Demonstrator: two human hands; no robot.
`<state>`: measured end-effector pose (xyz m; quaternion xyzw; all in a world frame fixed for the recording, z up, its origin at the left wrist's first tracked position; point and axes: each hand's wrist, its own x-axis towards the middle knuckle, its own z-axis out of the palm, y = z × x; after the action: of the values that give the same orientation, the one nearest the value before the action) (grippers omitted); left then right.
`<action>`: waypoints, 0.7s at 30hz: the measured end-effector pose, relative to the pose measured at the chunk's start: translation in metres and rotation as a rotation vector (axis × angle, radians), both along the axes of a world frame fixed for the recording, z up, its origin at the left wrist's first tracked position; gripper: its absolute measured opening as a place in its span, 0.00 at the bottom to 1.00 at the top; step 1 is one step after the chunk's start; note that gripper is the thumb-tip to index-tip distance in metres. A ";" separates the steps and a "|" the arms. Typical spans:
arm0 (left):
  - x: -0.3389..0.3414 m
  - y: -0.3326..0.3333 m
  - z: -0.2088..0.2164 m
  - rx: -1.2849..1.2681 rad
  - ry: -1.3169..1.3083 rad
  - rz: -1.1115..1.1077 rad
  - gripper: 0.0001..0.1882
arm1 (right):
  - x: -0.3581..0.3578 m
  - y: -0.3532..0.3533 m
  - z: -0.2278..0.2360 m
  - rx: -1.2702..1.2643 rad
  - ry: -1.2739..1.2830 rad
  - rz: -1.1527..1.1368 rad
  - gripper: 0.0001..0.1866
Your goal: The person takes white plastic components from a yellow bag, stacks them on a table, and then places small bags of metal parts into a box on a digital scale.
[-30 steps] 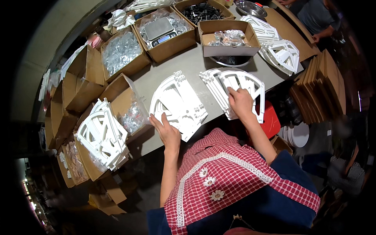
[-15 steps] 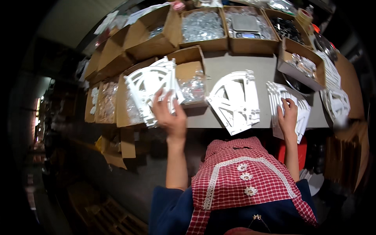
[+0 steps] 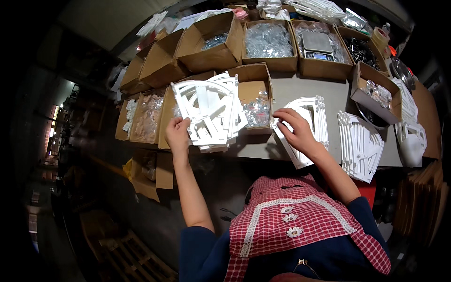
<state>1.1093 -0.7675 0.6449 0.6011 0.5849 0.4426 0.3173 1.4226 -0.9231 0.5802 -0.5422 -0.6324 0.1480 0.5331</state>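
On the left, my left hand (image 3: 177, 135) is closed on the near-left edge of a white fan-shaped plastic part in an uneven stack (image 3: 211, 105), which rests over the front boxes. In the middle of the table lies a second stack of white fan-shaped parts (image 3: 307, 108). My right hand (image 3: 298, 134) reaches across it, fingers bent and closed at its left corner; how firmly they grip is hard to see. Farther right, a third stack (image 3: 361, 143) of the same ribbed parts lies fanned out, untouched by either hand.
Cardboard boxes hold clear bags (image 3: 265, 40), small bagged pieces (image 3: 256, 110) and black parts (image 3: 359, 49). A digital scale (image 3: 317, 42) sits on one box. At the right, a small box (image 3: 378, 91) stands beside more white parts (image 3: 410, 136). The grey table (image 3: 291, 84) ends near my apron.
My right hand has left the right stack and moved left to the middle one. My left hand has shifted from atop the left stack to its left edge. The view has shifted slightly.
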 end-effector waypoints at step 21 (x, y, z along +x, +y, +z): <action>0.006 0.010 -0.048 -0.110 0.597 -0.184 0.28 | 0.206 -0.279 -0.123 -0.067 0.557 -1.060 0.15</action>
<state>1.1153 -0.7580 0.5972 0.7367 0.6184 0.1837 0.2026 1.6287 -1.2017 0.4577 -0.7412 -0.1073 0.0183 0.6624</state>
